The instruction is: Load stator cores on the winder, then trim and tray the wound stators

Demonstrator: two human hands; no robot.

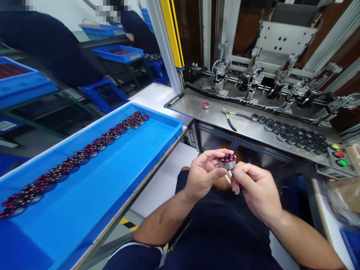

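Note:
My left hand [204, 170] pinches a small round motor part [227, 162] between thumb and fingers, above my lap. The part has a silver ring around its side and red and black pieces on top. Just to its right, my right hand [254, 185] has thumb and fingertips pressed together near the part's lower edge. What those fingertips hold, if anything, is too small to make out. A similar red-topped motor part [205, 105] sits alone on the metal bench [187, 105]. Beside it lie cutting pliers [231, 120] with black and yellow-green handles.
A blue tray [135, 157] at left holds a long row of red-and-black motor parts [84, 153]. Many black-topped parts [298, 135] crowd the bench's right side, near a button box [341, 159]. Machine fixtures [247, 80] stand behind. Two people [42, 48] sit at far left.

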